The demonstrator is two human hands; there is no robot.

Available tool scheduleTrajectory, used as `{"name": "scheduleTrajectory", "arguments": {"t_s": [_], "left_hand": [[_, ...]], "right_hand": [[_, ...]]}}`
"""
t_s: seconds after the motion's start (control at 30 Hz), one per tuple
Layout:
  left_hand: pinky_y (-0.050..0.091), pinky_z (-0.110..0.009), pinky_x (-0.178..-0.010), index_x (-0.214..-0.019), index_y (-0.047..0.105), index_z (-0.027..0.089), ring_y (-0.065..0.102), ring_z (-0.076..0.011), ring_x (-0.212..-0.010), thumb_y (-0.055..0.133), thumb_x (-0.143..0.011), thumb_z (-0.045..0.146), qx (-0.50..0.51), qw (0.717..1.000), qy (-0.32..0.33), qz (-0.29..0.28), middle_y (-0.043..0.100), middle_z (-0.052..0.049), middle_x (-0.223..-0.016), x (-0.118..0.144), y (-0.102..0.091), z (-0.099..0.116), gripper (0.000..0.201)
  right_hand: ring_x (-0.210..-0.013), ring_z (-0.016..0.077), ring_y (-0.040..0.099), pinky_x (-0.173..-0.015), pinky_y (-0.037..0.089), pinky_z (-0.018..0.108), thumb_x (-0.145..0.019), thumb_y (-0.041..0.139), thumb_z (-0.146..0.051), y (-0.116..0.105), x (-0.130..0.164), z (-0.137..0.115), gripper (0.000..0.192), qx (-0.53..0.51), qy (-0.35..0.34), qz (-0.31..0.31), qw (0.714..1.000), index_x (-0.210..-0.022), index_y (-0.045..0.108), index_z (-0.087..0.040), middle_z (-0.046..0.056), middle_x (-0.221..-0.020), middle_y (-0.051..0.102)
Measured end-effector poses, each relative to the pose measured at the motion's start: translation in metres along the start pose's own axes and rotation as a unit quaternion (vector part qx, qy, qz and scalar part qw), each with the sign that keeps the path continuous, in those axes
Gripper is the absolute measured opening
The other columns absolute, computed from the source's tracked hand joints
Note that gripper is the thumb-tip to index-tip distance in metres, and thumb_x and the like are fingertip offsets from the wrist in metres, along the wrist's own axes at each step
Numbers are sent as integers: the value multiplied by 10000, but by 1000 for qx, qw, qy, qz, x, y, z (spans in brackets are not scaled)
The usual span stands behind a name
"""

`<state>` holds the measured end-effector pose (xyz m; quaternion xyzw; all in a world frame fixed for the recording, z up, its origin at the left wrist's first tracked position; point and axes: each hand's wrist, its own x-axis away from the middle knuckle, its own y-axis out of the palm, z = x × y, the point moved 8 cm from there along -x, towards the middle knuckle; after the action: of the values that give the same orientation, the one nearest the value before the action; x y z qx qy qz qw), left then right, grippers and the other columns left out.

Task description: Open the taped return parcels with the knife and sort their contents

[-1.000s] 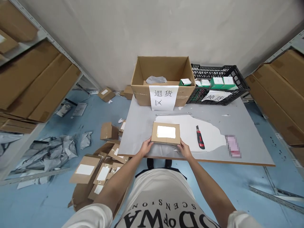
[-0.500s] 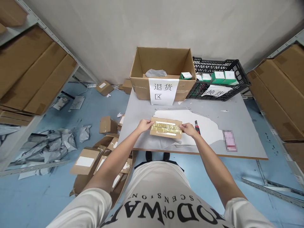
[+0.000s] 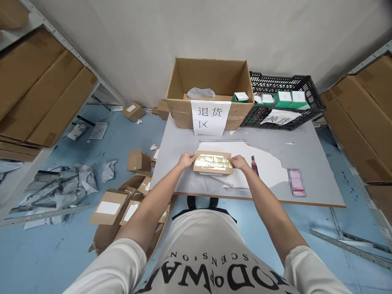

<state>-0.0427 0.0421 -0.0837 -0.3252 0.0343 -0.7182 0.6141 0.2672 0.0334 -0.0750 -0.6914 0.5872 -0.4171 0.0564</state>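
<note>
A small brown cardboard box (image 3: pixel 212 163), with shiny clear tape along its top, is held between my two hands over the front part of the table. My left hand (image 3: pixel 187 159) grips its left end, the fingers closed on the edge. At the opposite end, my right hand (image 3: pixel 239 162) pinches the upper right corner. Under and beside the box lies a white sheet (image 3: pixel 266 165) with uneven edges. A red and black utility knife (image 3: pixel 254 165) rests on that sheet, just right of my right hand.
On the table (image 3: pixel 321 179) stand a large open carton (image 3: pixel 180 112) with a paper sign and a black crate (image 3: pixel 283 122) holding green-and-white boxes. A blurred pink item (image 3: pixel 296 182) lies at right. Left on the floor are a carton of parcels (image 3: pixel 105 239) and grey bags (image 3: pixel 70 183).
The small box has tilted, so its front side now shows below the taped top. My right hand has shifted slightly left with it.
</note>
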Motion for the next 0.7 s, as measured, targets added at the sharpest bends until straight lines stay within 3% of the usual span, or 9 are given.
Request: {"name": "scheduleTrajectory", "arguments": {"t_s": [0.17,0.33,0.43,0.5,0.6,0.7], "left_hand": [[388,-226,-550,-608,689,181,558,-156,-590,591,-739,514,-67,998,2,22,580,3,-484,1,-3,4,372],[401,-256,-639,-684,701,184,605,-210,-717,500,-805,519,-115,992,8,59,665,-44,-618,12,-5,11,410],[417,-296,-734,-838,711,166,626,-264,-866,396,-869,512,-129,989,4,77,707,-100,-791,21,-5,13,469],[419,-325,-816,-1072,657,145,605,-290,-1007,359,-891,506,-128,987,7,95,694,-138,-1003,33,-1,12,502],[338,-379,-1005,-1386,377,98,403,-307,-1294,375,-892,496,-137,978,72,138,442,-184,-1394,59,11,18,634],[140,-441,-1124,-1460,208,100,142,-298,-1413,392,-890,468,-198,954,173,143,177,-160,-1530,90,38,30,703]], "right_hand": [[-635,168,616,-601,461,232,-731,635,-515,-2,-1,4,387,10,-2,16,1000,-553,631,-172,32,-513,622],[-692,190,630,-641,462,243,-772,568,-562,4,3,7,428,14,-17,25,999,-627,661,-170,56,-599,666],[-766,212,643,-705,468,263,-848,438,-561,-1,8,14,485,17,-40,57,997,-748,685,-156,88,-711,694],[-850,225,640,-779,465,288,-889,350,-528,-17,14,31,510,27,-44,122,991,-912,681,-140,106,-837,705],[-1024,255,593,-905,423,336,-889,376,-431,-52,28,77,484,85,3,244,966,-1202,558,-112,150,-1088,653],[-1122,296,536,-938,408,369,-830,489,-373,-64,32,132,542,157,88,232,956,-1297,463,-98,188,-1203,569]]}}
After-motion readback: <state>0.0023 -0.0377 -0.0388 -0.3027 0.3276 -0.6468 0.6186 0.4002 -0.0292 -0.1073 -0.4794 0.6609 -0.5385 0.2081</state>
